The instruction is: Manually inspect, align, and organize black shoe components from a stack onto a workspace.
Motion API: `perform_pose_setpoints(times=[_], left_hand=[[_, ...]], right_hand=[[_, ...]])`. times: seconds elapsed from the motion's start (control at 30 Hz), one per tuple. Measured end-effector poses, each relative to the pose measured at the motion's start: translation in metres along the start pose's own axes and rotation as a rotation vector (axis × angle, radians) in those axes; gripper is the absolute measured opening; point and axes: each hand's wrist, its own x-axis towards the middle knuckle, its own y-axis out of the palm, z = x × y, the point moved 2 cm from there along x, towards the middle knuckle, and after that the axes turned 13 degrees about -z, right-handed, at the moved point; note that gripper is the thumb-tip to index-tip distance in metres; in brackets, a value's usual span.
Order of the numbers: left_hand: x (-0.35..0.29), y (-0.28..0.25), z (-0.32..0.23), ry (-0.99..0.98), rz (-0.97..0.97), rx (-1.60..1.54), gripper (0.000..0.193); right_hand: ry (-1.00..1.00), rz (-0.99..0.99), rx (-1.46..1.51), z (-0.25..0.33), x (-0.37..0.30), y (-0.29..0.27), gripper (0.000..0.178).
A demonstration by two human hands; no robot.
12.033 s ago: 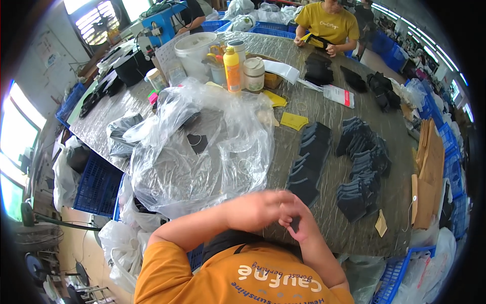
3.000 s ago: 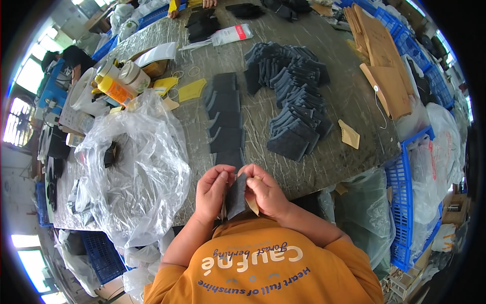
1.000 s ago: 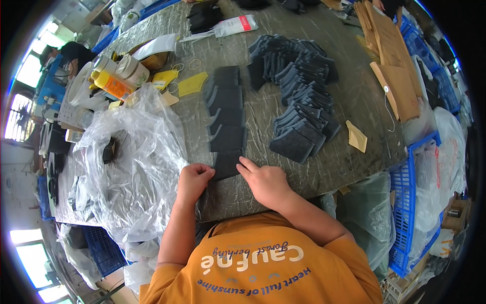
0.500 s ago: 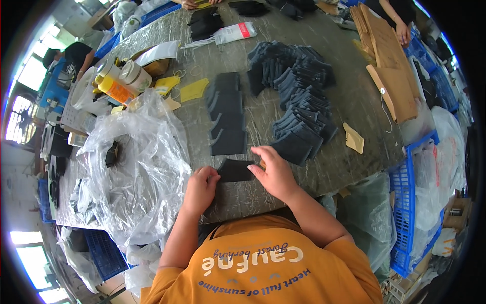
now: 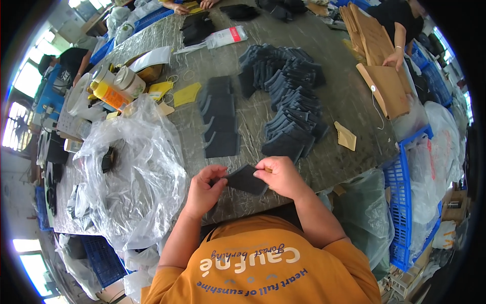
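A dark grey fabric piece with a curved edge is held between my hands, tilted above the table's near edge. My left hand pinches its left corner. My right hand grips the upper right edge, and a small brownish thing, too small to name, shows at those fingers. Straight ahead of my left hand, similar dark pieces overlap in a column flat on the table. Beyond my right hand lies a long, curving row of many stacked dark pieces.
Crumpled clear plastic covers the table's left side, near bottles and yellow pieces. A tan scrap lies on the right. A co-worker's hand touches brown paper. A blue crate stands beside the table.
The fabric piece has been lifted off the table and turned, its right end now toward me. At the right, the co-worker has leaned in and put a hand on the brown paper.
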Motion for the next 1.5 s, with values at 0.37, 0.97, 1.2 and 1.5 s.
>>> perform_pose_setpoints(times=[0.37,0.97,1.2,1.5], left_hand=[[0.02,0.017,-0.002,0.273,0.237,0.963,0.035],[-0.025,0.017,-0.047,0.418,0.145,0.125,0.031],[-0.025,0.02,-0.023,-0.057,0.143,-0.298,0.021],[-0.026,0.009,-0.032,0.411,0.063,0.168,0.025]], right_hand=[[-0.239,-0.736,-0.41,0.005,-0.013,-0.071,0.02],[0.221,0.368,0.621,0.014,-0.035,0.053,0.008],[0.419,0.432,0.778,0.016,-0.033,0.051,0.011],[0.175,0.346,0.454,0.017,-0.037,0.052,0.013]])
